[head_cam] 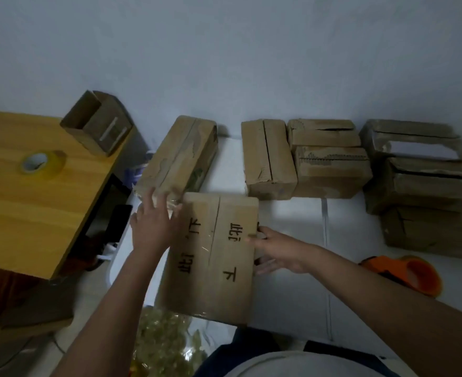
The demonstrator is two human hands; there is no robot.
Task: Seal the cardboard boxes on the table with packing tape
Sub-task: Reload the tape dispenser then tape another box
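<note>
Both hands are on the printed box down on the white floor: left hand flat, fingers straight at its far corner, right hand gripping the right edge. Clear tape already glints across it, so it's probably being set down or shifted. Next the tape roll, on the wooden table near its far edge, needs fetching.

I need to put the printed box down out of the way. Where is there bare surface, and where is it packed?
Bare white surface lies right of the printed box, bordered by the back row of boxes and the right-hand stack. The wooden table is bare nearer than the tape roll. The back row sits tight, boxes touching. Left hand and right hand hold the box's sides.
</note>
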